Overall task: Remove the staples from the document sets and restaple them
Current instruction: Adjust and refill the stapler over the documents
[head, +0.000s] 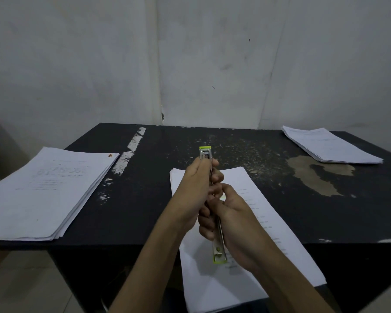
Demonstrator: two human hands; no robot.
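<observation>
While the black desk (167,154) fills most of my view, the paper on it lies in three places. A thick stack (48,190) sits at the left, running off the near left edge. A single document set (257,199) lies in the middle, directly under my hands, its near end hanging over the desk's near edge. A smaller pile (330,145) rests at the far right corner, well apart from the others.

Above the middle set I hold the green-ended stapler (218,247), which looks swung open to its full length, one end pointing far and the other near. My left hand (193,188) is wrapped round the far half, fingers curled on it. My right hand (237,220) grasps the near half, its fingertips working at the middle of the metal rail. On the far right corner of the left stack there is a small brown speck (110,155); I cannot tell what it is.

I judge the step to be readying the stapler, checking or loading it, rather than stapling. Whether the middle set carries a staple is too small to see. Next I would need to fold the stapler closed, free one hand to square the sheets, and bring the stapler's mouth over a corner of the set.
</observation>
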